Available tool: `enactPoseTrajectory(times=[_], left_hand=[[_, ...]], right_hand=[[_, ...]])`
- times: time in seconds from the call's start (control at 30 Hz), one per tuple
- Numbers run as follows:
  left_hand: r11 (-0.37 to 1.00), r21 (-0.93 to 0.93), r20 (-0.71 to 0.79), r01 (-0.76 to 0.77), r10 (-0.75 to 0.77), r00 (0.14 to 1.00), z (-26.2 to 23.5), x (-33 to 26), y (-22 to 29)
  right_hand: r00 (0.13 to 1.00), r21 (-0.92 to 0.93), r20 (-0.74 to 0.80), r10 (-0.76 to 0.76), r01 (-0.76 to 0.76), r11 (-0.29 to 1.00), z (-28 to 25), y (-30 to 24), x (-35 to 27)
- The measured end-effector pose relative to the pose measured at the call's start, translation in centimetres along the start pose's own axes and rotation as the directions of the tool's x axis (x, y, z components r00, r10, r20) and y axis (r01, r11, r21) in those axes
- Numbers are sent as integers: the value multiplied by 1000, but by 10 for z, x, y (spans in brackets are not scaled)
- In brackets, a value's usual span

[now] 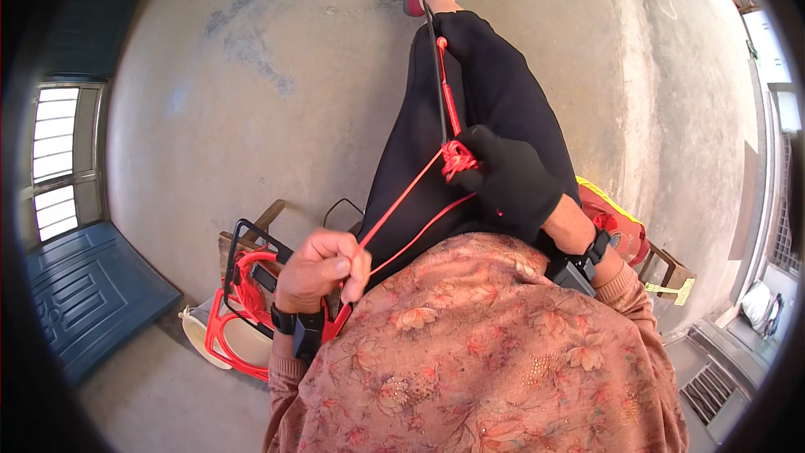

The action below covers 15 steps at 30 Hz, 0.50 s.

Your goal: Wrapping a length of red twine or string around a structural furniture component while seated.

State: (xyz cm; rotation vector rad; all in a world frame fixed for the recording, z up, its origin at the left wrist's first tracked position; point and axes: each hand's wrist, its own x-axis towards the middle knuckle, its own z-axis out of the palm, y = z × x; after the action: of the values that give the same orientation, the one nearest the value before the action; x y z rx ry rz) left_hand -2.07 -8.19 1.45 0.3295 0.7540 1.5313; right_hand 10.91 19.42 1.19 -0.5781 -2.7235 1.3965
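Cord (402, 197) taut from left hand (325, 268), fingertips pinched on it, to red knot (458, 159) in gloved right hand (511, 183), fingers curled

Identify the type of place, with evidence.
Probably a plain room or entryway in a home: worn, stained grey floor, blue panelled door at left, and a barred window beyond it.

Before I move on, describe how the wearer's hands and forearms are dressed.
The left hand is bare; the right hand wears a black glove. Each wrist carries a black band with a dark boxy piece next to it. The brownish-pink sleeves end in ribbed cuffs.
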Motion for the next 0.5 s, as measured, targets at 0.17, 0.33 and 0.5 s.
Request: enactPoseTrajectory(times=[0.17, 0.33, 0.5], left_hand=[[882, -117, -104, -457, 447, 888, 40, 79, 27], [951, 232, -323, -203, 272, 906, 6, 128, -5], [831, 556, -279, -34, 225, 934, 8, 146, -19]], right_hand=[[969, 313, -233, 82, -5, 950, -15, 20, 5], [965, 59, -256, 58, -45, 997, -14, 8, 20], [971, 542, -135, 197, -94, 835, 16, 23, 29]])
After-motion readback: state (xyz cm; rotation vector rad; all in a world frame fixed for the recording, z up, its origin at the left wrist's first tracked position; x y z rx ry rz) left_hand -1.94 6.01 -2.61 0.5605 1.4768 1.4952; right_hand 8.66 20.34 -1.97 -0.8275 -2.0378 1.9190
